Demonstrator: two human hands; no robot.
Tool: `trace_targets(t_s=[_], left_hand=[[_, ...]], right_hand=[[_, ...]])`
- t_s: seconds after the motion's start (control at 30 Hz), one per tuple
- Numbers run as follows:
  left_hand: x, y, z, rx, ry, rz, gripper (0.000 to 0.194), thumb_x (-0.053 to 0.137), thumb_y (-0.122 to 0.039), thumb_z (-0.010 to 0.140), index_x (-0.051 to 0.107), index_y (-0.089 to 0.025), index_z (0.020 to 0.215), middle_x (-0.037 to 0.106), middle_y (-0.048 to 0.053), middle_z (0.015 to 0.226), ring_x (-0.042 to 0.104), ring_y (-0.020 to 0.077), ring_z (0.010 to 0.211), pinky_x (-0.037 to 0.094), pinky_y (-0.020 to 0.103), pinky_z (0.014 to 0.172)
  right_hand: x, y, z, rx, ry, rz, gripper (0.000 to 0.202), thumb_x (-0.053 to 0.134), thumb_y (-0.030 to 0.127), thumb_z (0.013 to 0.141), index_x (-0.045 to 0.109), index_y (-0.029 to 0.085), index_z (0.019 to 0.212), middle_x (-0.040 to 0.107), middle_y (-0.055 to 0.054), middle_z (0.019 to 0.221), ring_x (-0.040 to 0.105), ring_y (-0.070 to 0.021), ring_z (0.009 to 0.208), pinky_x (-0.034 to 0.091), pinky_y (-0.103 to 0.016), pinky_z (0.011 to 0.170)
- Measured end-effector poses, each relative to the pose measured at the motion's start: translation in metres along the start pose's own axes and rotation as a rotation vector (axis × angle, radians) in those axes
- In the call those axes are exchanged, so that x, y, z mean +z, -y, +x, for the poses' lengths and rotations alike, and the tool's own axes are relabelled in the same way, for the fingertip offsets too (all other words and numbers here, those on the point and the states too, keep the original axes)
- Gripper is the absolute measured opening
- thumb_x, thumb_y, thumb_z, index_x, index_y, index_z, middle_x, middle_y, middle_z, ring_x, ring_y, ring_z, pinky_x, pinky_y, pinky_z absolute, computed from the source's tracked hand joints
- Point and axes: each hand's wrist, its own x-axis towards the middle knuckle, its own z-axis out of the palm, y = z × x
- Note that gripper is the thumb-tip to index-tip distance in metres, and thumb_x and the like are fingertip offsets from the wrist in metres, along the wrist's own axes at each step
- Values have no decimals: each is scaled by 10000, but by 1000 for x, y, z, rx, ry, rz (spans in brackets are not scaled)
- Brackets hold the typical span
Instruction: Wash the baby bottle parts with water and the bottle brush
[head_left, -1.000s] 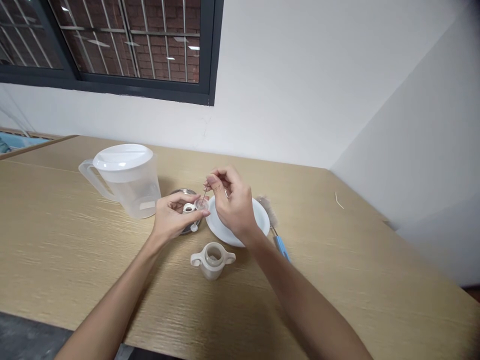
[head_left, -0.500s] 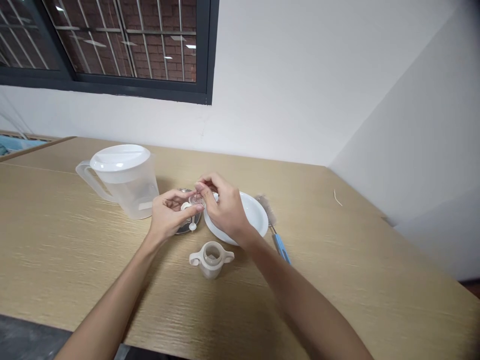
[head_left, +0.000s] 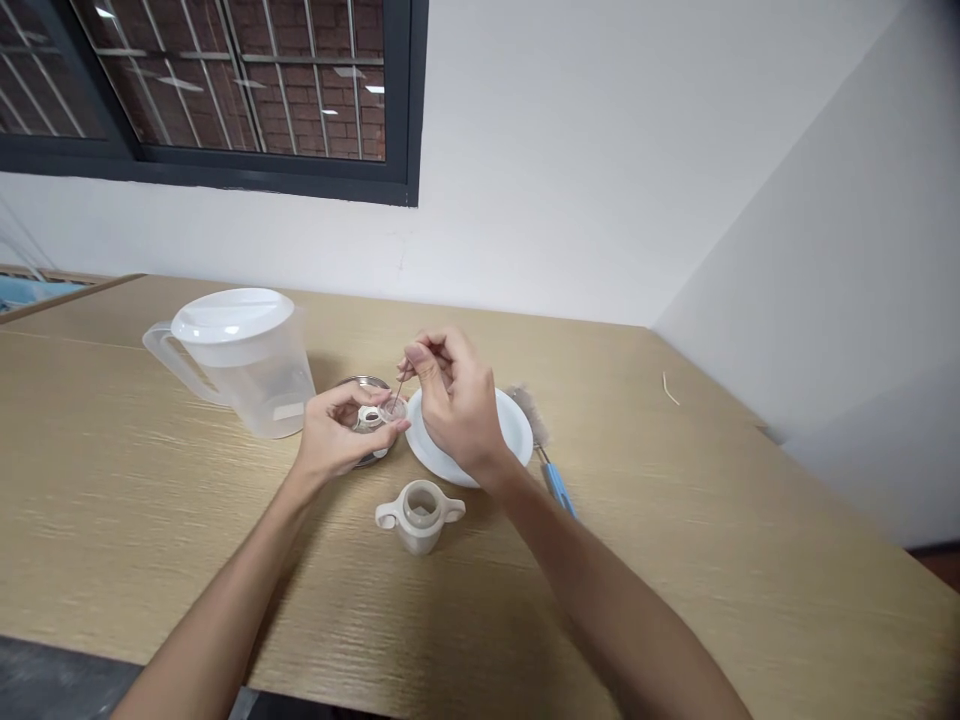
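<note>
My left hand [head_left: 336, 432] pinches a small clear round cap with a white loop and tab [head_left: 393, 408] between thumb and fingers. My right hand [head_left: 459, 395] is closed on the upper end of a thin dark stick [head_left: 398, 392]. The stick slants down, its lower end at the clear cap; whether it enters a hole is too small to tell. Below the hands, a beige two-handled baby cup [head_left: 420, 516] stands upright with its top uncovered. A round steel dish [head_left: 365, 382] lies partly hidden behind my left hand. A white plate [head_left: 516, 430] sits partly behind my right hand.
A clear pitcher with a white lid [head_left: 238, 318] stands at the back left. Right of the plate lies a bottle brush with a blue handle [head_left: 557, 490]. A thin pale strip [head_left: 670, 388] rests farther right. Behind the table are a wall and a barred window.
My right hand has risen from the clear cap, and more of the thin stick shows. My left hand keeps its pinch, with the cap tilted differently. The view has shifted slightly.
</note>
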Motion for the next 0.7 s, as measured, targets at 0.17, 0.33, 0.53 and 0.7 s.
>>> trace_targets(t_s=[0.17,0.33,0.53,0.7], left_hand=[[2,-4,-1,9,-12,35,293,898,-182,573,668,-159,752,755,88,851,724,219,808,584,324,750],[2,-8,-2,-6,2,75,302,898,-241,588,672,-168,773,763,92,874,738,238,839,608,344,769],[-3,-5,-1,18,13,108,311,893,-240,593,685,-162,809,765,101,896,737,241,853,597,331,772],[-6,-3,0,37,36,122,296,898,-188,584,695,-167,799,769,97,902,735,240,875,581,315,772]], right_hand=[[-8,11,6,-60,-98,65,109,516,265,1004,532,225,905,610,19,791,644,-121,762,534,-280,731],[-12,22,9,-126,-182,93,110,531,234,1000,529,223,891,595,27,774,644,-115,733,551,-280,714],[-17,30,14,-223,-296,45,89,538,217,999,527,221,911,588,25,796,642,-114,716,567,-288,700],[-32,40,24,-313,-452,-42,86,496,291,1019,526,247,952,553,10,848,640,-137,782,586,-337,750]])
